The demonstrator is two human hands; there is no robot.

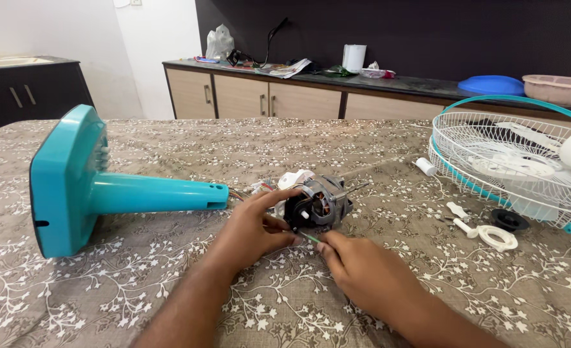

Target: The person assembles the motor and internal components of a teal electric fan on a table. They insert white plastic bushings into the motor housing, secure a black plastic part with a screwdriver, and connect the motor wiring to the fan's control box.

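A bare fan motor with copper windings and a metal shaft lies on the patterned tablecloth, joined by thin wires to a teal fan stand lying on its side. My left hand grips the motor's near left side. My right hand pinches a thin green tool whose tip meets the motor's underside; most of the tool is hidden by my fingers.
A white wire fan guard with a teal rim lies at the right, a white fan blade inside it. Small white plastic parts and a black cap sit beside it. Cabinets with clutter stand behind the table.
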